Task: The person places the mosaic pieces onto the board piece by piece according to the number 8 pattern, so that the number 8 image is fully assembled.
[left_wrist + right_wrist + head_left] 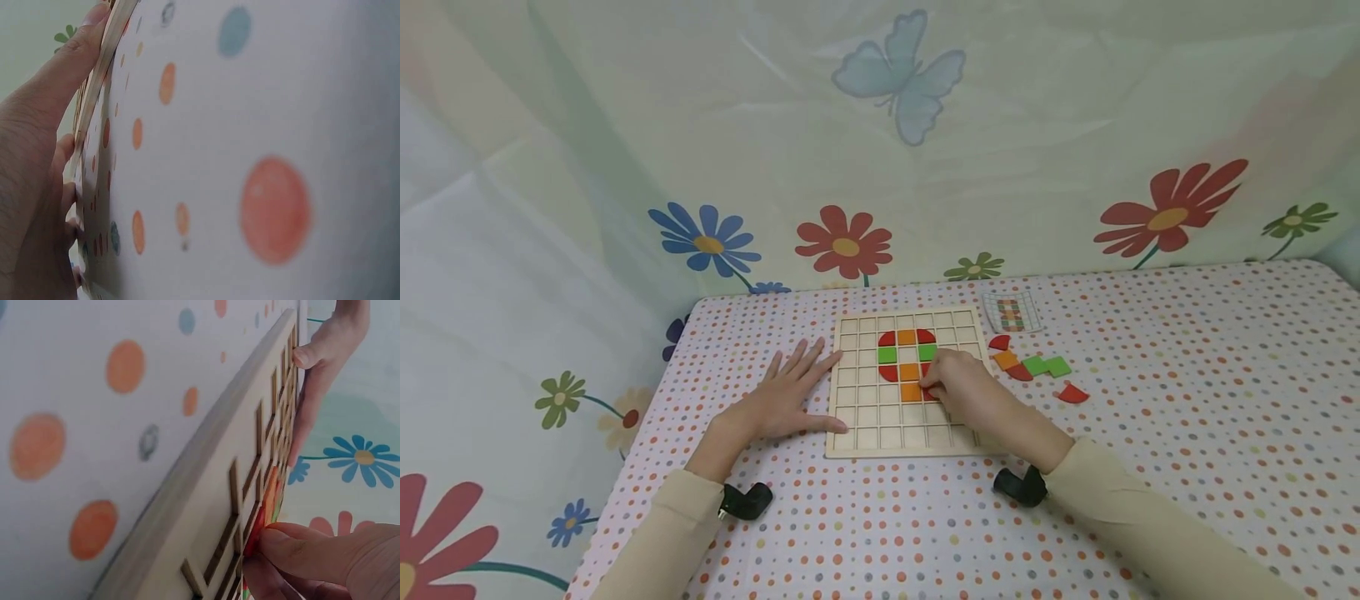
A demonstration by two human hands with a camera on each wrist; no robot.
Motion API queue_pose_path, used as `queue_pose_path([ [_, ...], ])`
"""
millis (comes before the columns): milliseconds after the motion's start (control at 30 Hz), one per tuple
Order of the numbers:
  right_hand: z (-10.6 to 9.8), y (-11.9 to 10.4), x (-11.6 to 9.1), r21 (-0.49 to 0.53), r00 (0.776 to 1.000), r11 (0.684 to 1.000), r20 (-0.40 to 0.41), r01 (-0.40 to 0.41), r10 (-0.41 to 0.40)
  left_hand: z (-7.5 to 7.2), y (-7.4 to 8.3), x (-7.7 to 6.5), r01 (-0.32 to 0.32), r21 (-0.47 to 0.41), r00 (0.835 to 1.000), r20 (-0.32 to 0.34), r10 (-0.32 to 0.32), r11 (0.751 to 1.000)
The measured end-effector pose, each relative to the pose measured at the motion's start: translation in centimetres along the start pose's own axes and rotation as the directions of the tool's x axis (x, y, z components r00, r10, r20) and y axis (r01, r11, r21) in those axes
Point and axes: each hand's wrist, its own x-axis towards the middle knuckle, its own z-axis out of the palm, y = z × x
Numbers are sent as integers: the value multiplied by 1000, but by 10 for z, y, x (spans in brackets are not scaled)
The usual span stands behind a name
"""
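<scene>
A wooden grid board (868,437) lies on the table with red, orange and green tiles set in its middle cells. My right hand (966,387) is over the board, thumb and fingers pinching a red quarter-round tile (253,530) at a cell beside the lower orange tile (911,392). Part of that tile is hidden by the fingertips. With fingers spread, my left hand (782,400) rests at the board's left side, its thumb and a fingertip touching the edge. In the left wrist view the thumb (69,59) lies over the board's rim.
Right of the board lie loose tiles: red quarter-rounds (1073,393), an orange square (1004,360) and green squares (1058,367). Behind them is a pattern card (1012,312) with a coloured grid. A dotted cloth (850,533) covers the table, and a flowered curtain (760,150) hangs behind it.
</scene>
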Motion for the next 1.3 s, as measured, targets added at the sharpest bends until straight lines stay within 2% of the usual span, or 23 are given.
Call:
queue_pose_path([
  [100, 1, 1, 0, 4, 1000, 1000, -1, 6, -6, 0, 0, 0, 0, -4, 1000, -3, 0, 1000],
  [300, 0, 11, -4, 79, 999, 996, 19, -34, 32, 0, 0, 0, -4, -6, 1000, -4, 4, 1000],
  [533, -15, 31, -21, 211, 1000, 977, 8, 19, -21, -2, -1, 0, -18, -13, 1000, -9, 18, 1000],
  [633, -28, 39, -36, 180, 1000, 984, -6, 5, -4, -2, -2, 0, -23, -16, 1000, -10, 23, 1000],
  [733, -42, 49, -52, 101, 1000, 995, -15, -21, 23, -2, -2, -1, -27, -21, 1000, -6, 27, 999],
  [967, -64, 93, -87, -22, 995, 995, 5, -98, 98, 0, -2, -3, -22, -19, 1000, -7, 22, 1000],
  [1100, -66, 110, -96, -43, 992, 991, 5, -126, 126, 0, -2, -3, -21, -13, 1000, -6, 21, 1000],
  [1300, -64, 117, -98, -33, 988, 987, -23, -155, 155, 0, -1, -1, -20, -10, 1000, -1, 20, 1000],
])
